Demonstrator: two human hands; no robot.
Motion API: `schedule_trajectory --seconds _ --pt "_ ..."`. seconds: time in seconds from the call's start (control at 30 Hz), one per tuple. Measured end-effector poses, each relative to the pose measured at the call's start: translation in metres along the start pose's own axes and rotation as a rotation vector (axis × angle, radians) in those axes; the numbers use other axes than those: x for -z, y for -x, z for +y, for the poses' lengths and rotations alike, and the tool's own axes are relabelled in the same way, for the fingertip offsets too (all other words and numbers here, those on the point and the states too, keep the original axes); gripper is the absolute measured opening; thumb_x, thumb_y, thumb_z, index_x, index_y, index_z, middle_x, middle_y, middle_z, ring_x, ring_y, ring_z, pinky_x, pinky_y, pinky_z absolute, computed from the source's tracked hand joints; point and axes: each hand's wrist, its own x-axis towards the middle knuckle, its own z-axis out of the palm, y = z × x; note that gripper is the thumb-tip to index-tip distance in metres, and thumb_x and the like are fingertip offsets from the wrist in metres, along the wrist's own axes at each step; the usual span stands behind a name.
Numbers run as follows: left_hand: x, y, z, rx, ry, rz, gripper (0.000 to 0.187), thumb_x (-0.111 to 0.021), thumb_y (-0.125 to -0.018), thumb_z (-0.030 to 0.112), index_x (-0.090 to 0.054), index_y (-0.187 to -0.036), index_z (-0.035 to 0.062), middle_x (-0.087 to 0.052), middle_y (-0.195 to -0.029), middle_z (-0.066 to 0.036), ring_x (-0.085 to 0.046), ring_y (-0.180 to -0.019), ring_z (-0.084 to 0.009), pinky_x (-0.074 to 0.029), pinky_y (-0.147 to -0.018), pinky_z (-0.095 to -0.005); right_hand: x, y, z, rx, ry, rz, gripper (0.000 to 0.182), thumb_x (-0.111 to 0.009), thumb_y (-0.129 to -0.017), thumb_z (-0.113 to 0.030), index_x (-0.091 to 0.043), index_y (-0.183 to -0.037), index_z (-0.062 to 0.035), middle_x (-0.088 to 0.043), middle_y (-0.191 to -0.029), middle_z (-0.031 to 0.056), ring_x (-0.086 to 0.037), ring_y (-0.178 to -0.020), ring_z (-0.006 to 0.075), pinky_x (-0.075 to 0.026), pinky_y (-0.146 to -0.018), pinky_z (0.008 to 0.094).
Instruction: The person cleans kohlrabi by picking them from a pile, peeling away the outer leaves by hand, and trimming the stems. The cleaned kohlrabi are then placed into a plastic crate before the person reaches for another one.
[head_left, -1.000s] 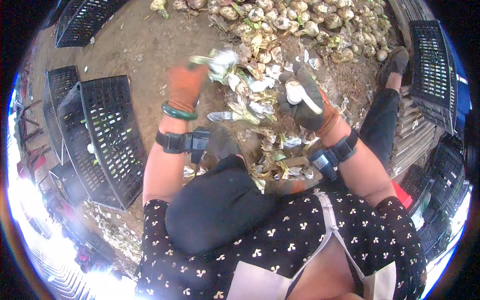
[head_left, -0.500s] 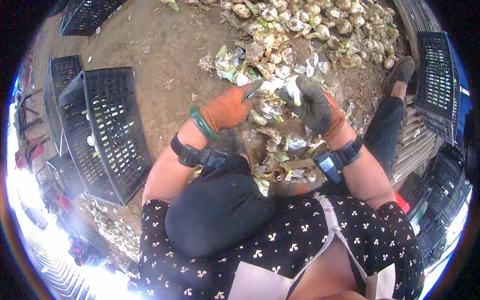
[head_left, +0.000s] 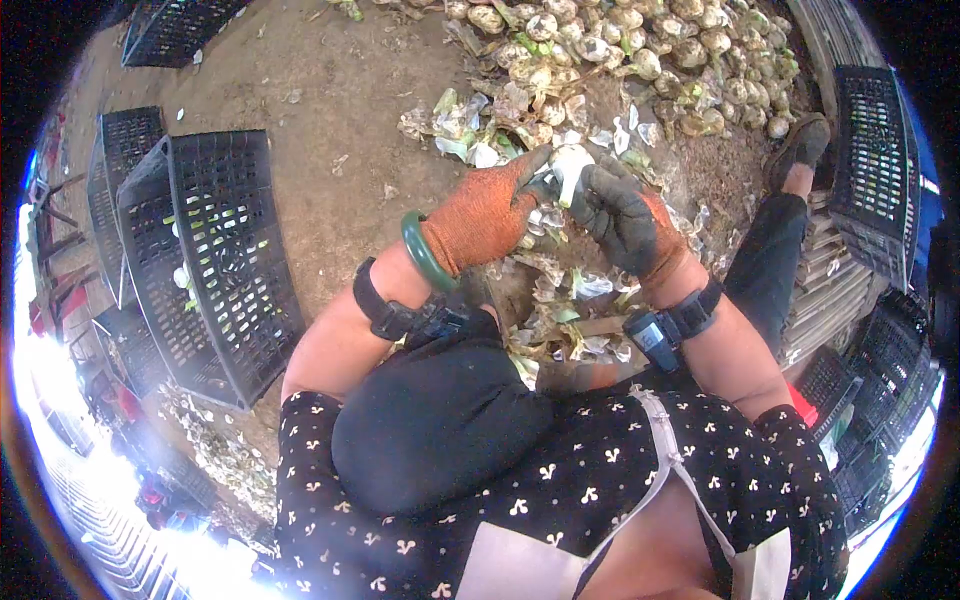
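White vegetable (head_left: 570, 165) upright, tip downward, pinched between both gloved hands: left (head_left: 487, 215), right (head_left: 622, 218)

Left hand (head_left: 487, 214) and right hand (head_left: 622, 217) raised together, gloved, grips closed, forearms bent inward

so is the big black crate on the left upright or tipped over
Tipped. The crate lies on its side on the dirt, its slotted wall facing up, left of the left hand.
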Motion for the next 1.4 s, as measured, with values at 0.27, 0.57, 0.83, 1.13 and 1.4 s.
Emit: schedule_trajectory --seconds 0.27,0.57,0.83,1.13,1.4 --pt "-0.008 0.002 0.004 -0.014 -0.136 0.122 0.039 -0.049 -0.083 0.021 -0.047 -0.118 0.0025 -0.058 -0.09 -0.025 -0.056 -0.083 -0.0416 -0.045 -0.074 -0.0463 -0.012 0.002 -0.008 0.094 0.47 0.0 0.03 -0.056 -0.084 -0.015 -0.052 -0.113 -0.0055 -0.054 -0.112 0.0177 -0.058 -0.097 0.0244 -0.049 -0.082 0.0305" --pt "-0.006 0.003 0.009 0.039 -0.537 0.084 0.032 -0.048 -0.079 0.017 -0.053 -0.11 0.0071 -0.059 -0.098 -0.019 -0.059 -0.085 -0.0354 -0.047 -0.073 -0.0444 -0.011 0.007 -0.02 0.107 0.402 -0.114 0.035 -0.055 -0.085 -0.012 -0.049 -0.116 0.0031 -0.057 -0.108 0.0094 -0.056 -0.097 0.0164 -0.048 -0.082 0.0268" --pt "0.004 0.011 0.01 0.074 -0.154 0.229 0.035 -0.053 -0.08 0.017 -0.051 -0.113 0.0083 -0.059 -0.104 -0.019 -0.058 -0.093 -0.0357 -0.047 -0.08 -0.0392 -0.013 0.002 -0.015 -0.002 0.381 0.067 0.03 -0.055 -0.084 -0.011 -0.052 -0.111 0.0023 -0.053 -0.112 0.0114 -0.056 -0.096 0.0179 -0.048 -0.082 0.0272" --pt "0.001 0.005 0.006 -0.023 -0.198 0.432 0.03 -0.062 -0.075 0.023 -0.058 -0.101 0.0064 -0.062 -0.09 -0.017 -0.06 -0.081 -0.0349 -0.048 -0.072 -0.0392 -0.031 0.006 -0.018 -0.069 -0.007 0.054 0.031 -0.058 -0.082 -0.011 -0.054 -0.111 0.0001 -0.051 -0.114 0.0105 -0.054 -0.099 0.0181 -0.048 -0.084 0.0297" --pt "0.007 0.006 0.001 -0.077 -0.349 0.354 0.03 -0.06 -0.075 0.019 -0.057 -0.1 0.004 -0.061 -0.088 -0.02 -0.059 -0.08 -0.0356 -0.048 -0.071 -0.0395 -0.013 0.003 -0.053 -0.417 0.083 -0.621 0.04 -0.06 -0.08 -0.017 -0.052 -0.115 -0.0003 -0.061 -0.103 0.0073 -0.056 -0.092 0.0131 -0.046 -0.08 0.0264"
